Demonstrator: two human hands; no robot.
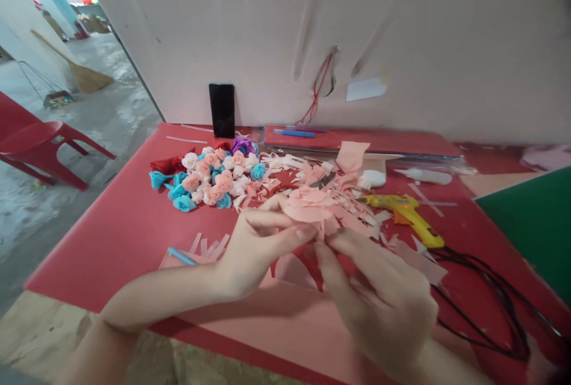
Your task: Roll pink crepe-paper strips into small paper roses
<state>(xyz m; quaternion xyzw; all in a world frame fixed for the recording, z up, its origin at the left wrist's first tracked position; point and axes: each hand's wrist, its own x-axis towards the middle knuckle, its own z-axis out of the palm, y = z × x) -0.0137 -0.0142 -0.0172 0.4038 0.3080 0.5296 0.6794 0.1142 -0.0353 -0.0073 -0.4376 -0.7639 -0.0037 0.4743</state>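
Between my two hands is a pink paper flower [310, 209], held up over the red table. My left hand [263, 242] grips it from the left, thumb and fingers closed round its base. From the right, my right hand [379, 296] pinches the lower end of the flower with thumb and forefinger. Beneath my hands lie a cut pink petal [294, 271] and a large pink paper sheet [276, 319]. Pink and white paper scraps [289, 165] are strewn just behind the flower. To the right rests a yellow hot glue gun [408, 212].
Finished paper flowers [209, 180] in pink, white and blue are heaped at the back left. A black phone [222, 110] leans on the wall. A black cord [495, 290] coils at the right, near a green board [535, 224]. A red chair [49, 135] stands left of the table [102, 236].
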